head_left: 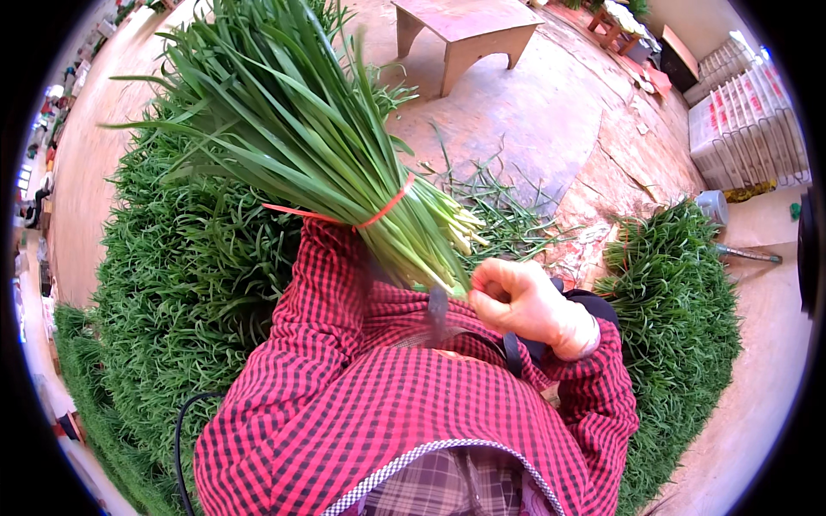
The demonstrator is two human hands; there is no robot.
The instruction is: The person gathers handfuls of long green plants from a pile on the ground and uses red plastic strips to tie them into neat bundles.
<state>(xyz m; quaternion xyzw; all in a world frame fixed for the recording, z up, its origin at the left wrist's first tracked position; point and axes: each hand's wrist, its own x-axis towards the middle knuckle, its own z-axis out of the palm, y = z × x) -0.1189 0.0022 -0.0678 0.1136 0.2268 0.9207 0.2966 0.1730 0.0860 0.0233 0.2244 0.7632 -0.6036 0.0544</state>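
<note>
A thick bunch of long flat green leaves with pale stem ends, which look like garlic chives (301,129), slants up and away to the left above my lap. A red band (387,206) circles its lower part, with one loose tail sticking out left. My left sleeve (323,258) runs up behind the bunch and bears it up; the hand and fingers are hidden behind the leaves. Beside the stem ends, my right hand (525,301) is closed in a pinch, and a thin green leaf (460,277) meets its fingertips. A blurred dark strip (438,310) hangs below the stems.
Large heaps of the same greens stand at my left (189,284) and right (675,301). Loose trimmings (508,215) litter the floor ahead. Farther off are a low wooden table (469,21), stacked white boxes (748,120) and a grey bucket (712,206).
</note>
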